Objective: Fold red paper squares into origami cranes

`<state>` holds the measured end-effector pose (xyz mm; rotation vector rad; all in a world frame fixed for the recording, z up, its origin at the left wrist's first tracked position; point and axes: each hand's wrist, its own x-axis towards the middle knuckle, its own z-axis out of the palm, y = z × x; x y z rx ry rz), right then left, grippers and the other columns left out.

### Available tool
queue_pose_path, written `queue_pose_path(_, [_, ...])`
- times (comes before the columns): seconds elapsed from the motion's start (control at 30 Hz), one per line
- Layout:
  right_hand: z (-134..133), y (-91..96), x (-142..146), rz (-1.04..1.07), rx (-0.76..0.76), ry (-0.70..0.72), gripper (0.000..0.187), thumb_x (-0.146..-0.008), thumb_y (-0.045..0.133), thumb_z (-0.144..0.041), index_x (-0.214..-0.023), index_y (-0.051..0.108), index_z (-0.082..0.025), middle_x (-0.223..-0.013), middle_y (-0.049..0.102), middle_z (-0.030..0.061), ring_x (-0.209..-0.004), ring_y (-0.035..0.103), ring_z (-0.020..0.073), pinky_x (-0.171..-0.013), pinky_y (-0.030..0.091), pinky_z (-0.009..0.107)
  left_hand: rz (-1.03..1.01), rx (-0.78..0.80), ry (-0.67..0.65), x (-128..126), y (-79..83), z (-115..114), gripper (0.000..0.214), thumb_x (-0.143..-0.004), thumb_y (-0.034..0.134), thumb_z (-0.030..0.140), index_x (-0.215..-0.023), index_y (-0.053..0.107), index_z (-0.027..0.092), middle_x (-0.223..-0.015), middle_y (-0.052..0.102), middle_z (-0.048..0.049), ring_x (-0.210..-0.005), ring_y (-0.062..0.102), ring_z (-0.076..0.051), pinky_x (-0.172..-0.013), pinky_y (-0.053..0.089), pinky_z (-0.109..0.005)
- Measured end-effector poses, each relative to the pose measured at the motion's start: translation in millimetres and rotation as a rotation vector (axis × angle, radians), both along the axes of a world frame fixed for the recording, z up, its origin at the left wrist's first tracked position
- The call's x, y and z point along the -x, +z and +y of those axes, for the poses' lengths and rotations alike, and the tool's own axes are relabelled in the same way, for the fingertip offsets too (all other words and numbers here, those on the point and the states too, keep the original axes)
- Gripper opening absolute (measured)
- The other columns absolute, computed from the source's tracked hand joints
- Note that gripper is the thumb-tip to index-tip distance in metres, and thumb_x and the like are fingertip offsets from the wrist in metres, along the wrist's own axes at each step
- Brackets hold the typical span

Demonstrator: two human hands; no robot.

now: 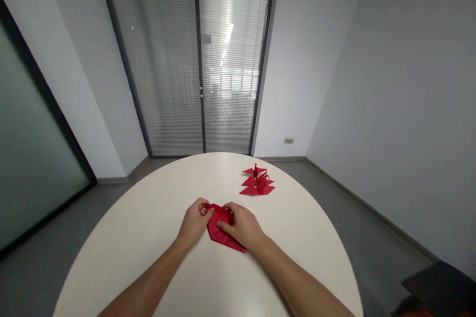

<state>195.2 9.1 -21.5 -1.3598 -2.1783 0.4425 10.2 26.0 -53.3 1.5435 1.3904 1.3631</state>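
A partly folded sheet of red paper (219,233) is between my two hands, over the near middle of the table. My left hand (194,220) pinches its upper left edge, thumb on top and fingers curled behind. From the right, my right hand (243,225) grips the paper, its thumb lying on the face and its fingers over the far edge. One pointed corner of the sheet sticks out below my right palm. Farther off, to the right, several folded red paper cranes (258,182) stand close together in a row.
The round cream-white table (156,218) spans the lower view. Beyond it are a glass door with blinds (230,84) and white walls. A dark chair-like object (442,287) shows at the lower right, off the table.
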Motion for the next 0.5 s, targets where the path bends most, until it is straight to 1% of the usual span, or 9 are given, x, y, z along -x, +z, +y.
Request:
queue_pose_path(0.17, [-1, 2.4, 1, -0.086, -0.002, 0.016, 0.044, -0.077, 0.072, -0.037, -0.117, 0.061, -0.021, -0.108, 0.069, 0.0073, -0.097, 0.062, 0.0237, -0.082, 0.043, 0.031, -0.125, 0.007, -0.025, 0, 0.9, 2, 0.022, -0.067, 0.061, 0.024, -0.088, 0.057, 0.019, -0.073, 0.066, 0.0004, -0.067, 0.063, -0.017, -0.063, 0.050, -0.027])
queue_pose_path(0.3, [-1, 3.3, 2, -0.113, 0.001, 0.015, 0.043, -0.079, 0.070, -0.037, -0.118, 0.060, -0.021, -0.108, 0.069, 0.0080, -0.097, 0.061, 0.0239, -0.082, 0.042, 0.032, -0.033, 0.010, -0.047, 2, 8.4, -2, 0.016, -0.067, 0.056, 0.019, -0.082, 0.058, 0.019, -0.070, 0.064, 0.0015, -0.066, 0.061, -0.016, -0.063, 0.049, -0.027])
queue_pose_path(0.4, [-2, 4.6, 2, -0.126, -0.005, 0.021, 0.044, -0.080, 0.068, -0.038, -0.120, 0.059, -0.021, -0.108, 0.068, 0.0082, -0.098, 0.060, 0.0245, -0.083, 0.042, 0.033, 0.029, 0.015, -0.073, 2, 15.1, -5, 0.012, -0.067, 0.057, 0.020, -0.079, 0.059, 0.019, -0.068, 0.062, 0.0026, -0.064, 0.059, -0.016, -0.061, 0.047, -0.026])
queue_pose_path(0.5, [-3, 5.8, 2, -0.130, -0.010, 0.025, 0.045, -0.081, 0.067, -0.039, -0.121, 0.059, -0.021, -0.108, 0.068, 0.0082, -0.099, 0.060, 0.0247, -0.082, 0.042, 0.033, 0.044, 0.012, -0.088, 2, 18.5, -7, 0.010, -0.068, 0.058, 0.022, -0.078, 0.058, 0.019, -0.069, 0.062, 0.0024, -0.065, 0.060, -0.016, -0.061, 0.047, -0.026])
